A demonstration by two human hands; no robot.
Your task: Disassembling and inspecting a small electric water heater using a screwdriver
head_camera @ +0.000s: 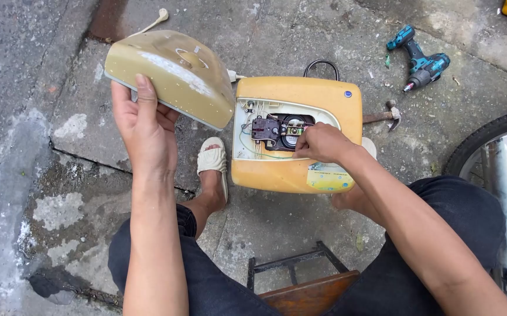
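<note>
While your left hand (142, 131) grips the detached yellowish cover (171, 76) by its lower edge, thumb over the rim, and holds it up and to the left, your right hand (321, 143) rests inside the opened yellow appliance (297, 134) standing on the concrete floor (60, 175). The fingers of that hand are pinched together at the dark switch assembly (268, 129) in the exposed recess (whether they clasp a small part or merely press on it cannot be told). Judged from this arrangement, the opening stage is done: the cover is off and the internal wiring and mechanism lie bare. Work on the mechanism itself appears to be in hand, and refitting the cover remains.

Your sandalled foot (213, 167) sits just beside the housing's left edge. A teal cordless drill (420, 58) lies well apart at upper right, a hammer (382, 115) just beside the housing's right side. A wooden stool (306, 284) shows between your knees; a bicycle wheel (487, 146) enters at right.
</note>
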